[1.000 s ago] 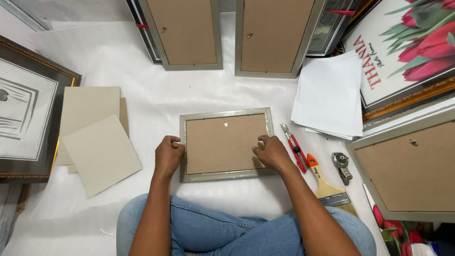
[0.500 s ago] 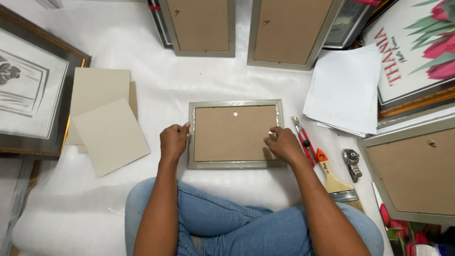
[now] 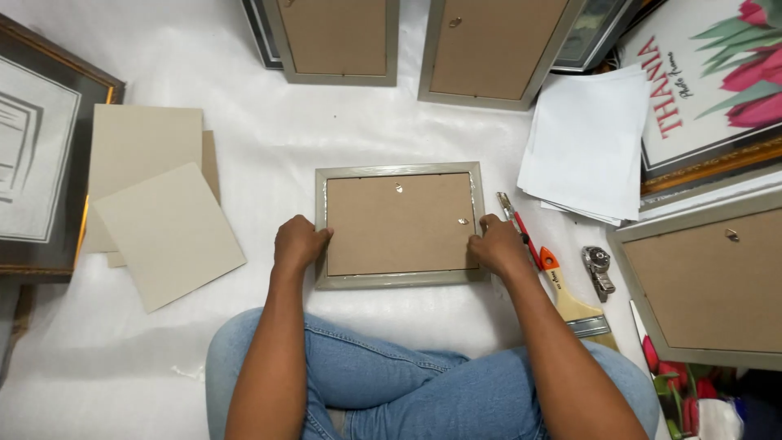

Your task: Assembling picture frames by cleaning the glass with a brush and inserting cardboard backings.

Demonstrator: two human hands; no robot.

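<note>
item: silver picture frame [image 3: 399,279], lying face down on the white sheet [image 3: 269,147] in front of our crossed legs in blue jeans [image 3: 407,391]. its brown backing board [image 3: 399,224] faces up, with a small metal hanger [image 3: 398,188] near the top edge and a second small clip [image 3: 463,220] near the right edge.

hands: our left hand [image 3: 298,243] rests curled at the frame's left edge, fingers touching the rim and the edge of the backing; we cannot tell whether it truly grips. our right hand [image 3: 498,244] is curled at the right edge, fingertips pressing on the rim beside the clip; again a firm grasp is not clear to us.

to the right of the frame: a red-handled cutter [image 3: 518,228] just beside our right hand, a wooden paintbrush [image 3: 570,301] with an orange tip to its handle, a small metal tool [image 3: 599,269], and a stack of white paper sheets [image 3: 586,147].

to the left: pale cardboard sheets [image 3: 155,212], overlapping, and a dark framed print [image 3: 41,155] at the edge of view.

at the top: two more silver frames, face down, left one [image 3: 334,41] and right one [image 3: 489,49]. at the far right: another face-down frame [image 3: 709,277] and a print of tulips [image 3: 717,73].
</note>
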